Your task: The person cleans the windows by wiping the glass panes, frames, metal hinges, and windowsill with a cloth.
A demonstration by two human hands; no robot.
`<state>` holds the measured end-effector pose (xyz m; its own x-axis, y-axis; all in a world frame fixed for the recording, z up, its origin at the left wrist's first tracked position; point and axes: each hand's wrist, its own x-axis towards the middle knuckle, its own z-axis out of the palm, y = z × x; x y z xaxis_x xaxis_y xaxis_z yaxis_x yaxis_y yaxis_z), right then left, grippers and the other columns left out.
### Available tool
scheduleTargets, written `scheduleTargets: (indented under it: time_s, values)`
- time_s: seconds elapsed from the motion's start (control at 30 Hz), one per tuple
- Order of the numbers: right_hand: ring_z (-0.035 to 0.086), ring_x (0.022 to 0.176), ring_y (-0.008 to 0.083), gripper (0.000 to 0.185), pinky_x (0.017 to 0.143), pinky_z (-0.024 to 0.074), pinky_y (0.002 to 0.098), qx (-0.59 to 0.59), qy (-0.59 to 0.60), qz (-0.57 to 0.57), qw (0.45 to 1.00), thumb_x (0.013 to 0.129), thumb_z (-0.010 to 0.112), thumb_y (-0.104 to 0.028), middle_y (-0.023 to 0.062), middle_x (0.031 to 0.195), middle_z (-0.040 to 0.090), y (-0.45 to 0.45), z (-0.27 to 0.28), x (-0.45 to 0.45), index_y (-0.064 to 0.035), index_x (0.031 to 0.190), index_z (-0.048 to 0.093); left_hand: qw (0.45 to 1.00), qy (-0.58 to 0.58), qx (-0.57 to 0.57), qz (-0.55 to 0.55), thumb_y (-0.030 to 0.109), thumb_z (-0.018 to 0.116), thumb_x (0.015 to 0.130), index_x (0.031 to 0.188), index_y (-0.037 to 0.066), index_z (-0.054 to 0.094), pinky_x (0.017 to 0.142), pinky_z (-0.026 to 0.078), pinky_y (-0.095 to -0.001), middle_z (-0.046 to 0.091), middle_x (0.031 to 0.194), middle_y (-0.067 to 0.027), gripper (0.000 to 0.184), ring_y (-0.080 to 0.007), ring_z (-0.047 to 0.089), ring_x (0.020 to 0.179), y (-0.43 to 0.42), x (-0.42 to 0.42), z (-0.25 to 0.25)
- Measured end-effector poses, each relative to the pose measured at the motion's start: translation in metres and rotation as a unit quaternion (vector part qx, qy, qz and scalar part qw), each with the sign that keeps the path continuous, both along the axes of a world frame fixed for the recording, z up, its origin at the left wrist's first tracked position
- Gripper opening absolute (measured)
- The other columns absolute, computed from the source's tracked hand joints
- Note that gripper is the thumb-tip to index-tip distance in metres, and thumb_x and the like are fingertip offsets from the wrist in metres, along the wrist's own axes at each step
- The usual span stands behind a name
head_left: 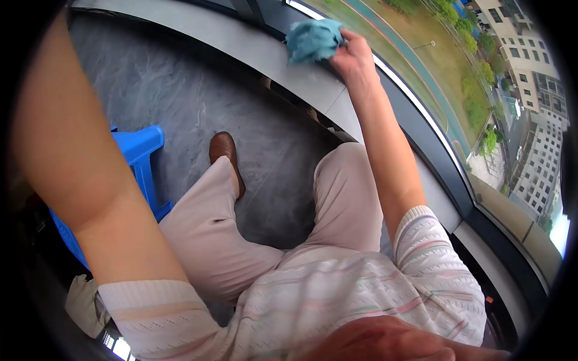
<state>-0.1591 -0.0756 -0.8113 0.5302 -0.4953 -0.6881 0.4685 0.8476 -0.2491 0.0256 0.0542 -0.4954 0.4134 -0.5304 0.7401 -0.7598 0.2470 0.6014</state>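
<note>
My right hand [354, 55] is closed on a crumpled blue-green cloth [314, 41], its fingers gathered at the cloth's right side. The cloth is over the light grey sill [283, 63], close to the dark window frame [394, 99]. My left forearm rises along the left side, and the hand at its end lies outside the picture.
A blue plastic stool [142, 150] stands at the left, partly behind my left arm. Below are my legs and one brown shoe [224, 150] on the grey marbled floor [174, 72]. Buildings [542, 156] and greenery show through the window.
</note>
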Motion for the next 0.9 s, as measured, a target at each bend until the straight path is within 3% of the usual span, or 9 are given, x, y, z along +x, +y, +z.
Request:
scheduleTargets:
  time_s: [0.07,0.13,0.17,0.3,0.33,0.53,0.67,0.77,0.9]
  values:
    - [0.054,0.108,0.0400,0.028,0.096,0.0432,0.0533,0.076,-0.022,-0.095,0.992,0.089,0.030,0.002,0.0256,0.115,0.050,-0.013,0.015,0.040,0.0133,0.112,0.040,1.000,-0.003,0.000,-0.001,0.031,0.069,0.076,0.125,0.003,0.049,0.101,0.033,-0.0364,0.051,0.120,-0.0116,0.060,-0.0232,0.046,0.114,0.000,-0.001,0.000]
    - [0.058,0.098,0.0398,0.028,0.082,0.0513,0.0551,0.058,-0.068,-0.113,0.990,0.087,0.030,0.007,0.0245,0.111,0.051,-0.006,0.003,0.079,0.0139,0.113,0.037,1.000,-0.004,0.000,-0.001,0.031,0.070,0.075,0.125,0.003,0.049,0.100,0.034,-0.0360,0.052,0.119,-0.0114,0.060,-0.0229,0.047,0.113,-0.001,-0.002,-0.001]
    - [0.060,0.099,0.0337,0.021,0.093,0.0475,0.0467,0.070,-0.069,-0.089,0.991,0.092,0.037,0.001,0.0200,0.108,0.055,-0.004,-0.001,0.098,0.0109,0.109,0.043,1.000,-0.004,0.002,-0.003,0.031,0.070,0.075,0.124,0.003,0.049,0.100,0.034,-0.0359,0.052,0.119,-0.0113,0.060,-0.0228,0.047,0.113,0.000,-0.002,-0.001]
    - [0.061,0.093,0.0367,0.024,0.082,0.0520,0.0524,0.072,-0.128,-0.089,0.985,0.088,0.032,0.006,0.0223,0.107,0.053,-0.007,-0.063,0.124,0.0111,0.110,0.041,1.000,-0.010,0.004,0.005,0.032,0.071,0.075,0.124,0.003,0.050,0.099,0.035,-0.0351,0.053,0.118,-0.0110,0.061,-0.0222,0.048,0.112,-0.004,0.002,0.003]
    - [0.061,0.092,0.0375,0.025,0.079,0.0531,0.0538,0.069,-0.143,-0.089,0.983,0.087,0.031,0.007,0.0228,0.107,0.052,-0.002,-0.040,0.115,0.0112,0.110,0.040,1.000,-0.012,0.000,0.006,0.032,0.071,0.074,0.124,0.003,0.050,0.099,0.035,-0.0349,0.053,0.117,-0.0109,0.061,-0.0220,0.048,0.112,-0.004,0.001,0.005]
    - [0.052,0.114,0.0362,0.033,0.105,0.0363,0.0490,0.028,-0.019,-0.071,0.997,0.094,0.029,-0.003,0.0265,0.122,0.052,-0.015,-0.009,-0.041,0.0125,0.116,0.048,1.000,-0.021,0.004,0.014,0.034,0.072,0.074,0.123,0.003,0.050,0.098,0.036,-0.0338,0.054,0.115,-0.0103,0.062,-0.0211,0.050,0.110,-0.006,-0.001,0.015]
    - [0.052,0.115,0.0351,0.033,0.105,0.0354,0.0500,0.005,0.152,-0.091,0.984,0.095,0.031,-0.008,0.0232,0.122,0.054,-0.031,-0.010,-0.201,0.0066,0.117,0.051,1.000,-0.018,-0.002,0.019,0.034,0.073,0.073,0.123,0.003,0.051,0.097,0.037,-0.0331,0.055,0.114,-0.0099,0.063,-0.0205,0.051,0.109,-0.010,0.002,0.017]
    - [0.051,0.116,0.0377,0.040,0.104,0.0327,0.0543,-0.026,0.178,-0.098,0.979,0.094,0.028,-0.013,0.0215,0.125,0.053,-0.050,-0.027,-0.350,0.0037,0.121,0.052,0.999,-0.028,-0.024,0.010,0.035,0.074,0.073,0.122,0.003,0.051,0.097,0.037,-0.0326,0.056,0.112,-0.0096,0.063,-0.0200,0.051,0.108,-0.011,0.001,0.033]
    - [0.056,0.107,0.0393,0.042,0.098,0.0397,0.0550,-0.040,0.256,-0.183,0.948,0.092,0.027,-0.017,0.0212,0.114,0.059,-0.062,-0.036,-0.446,0.0050,0.117,0.053,0.998,-0.017,-0.053,-0.019,0.036,0.075,0.072,0.122,0.003,0.051,0.096,0.038,-0.0318,0.057,0.111,-0.0092,0.064,-0.0194,0.052,0.106,-0.015,0.003,0.035]
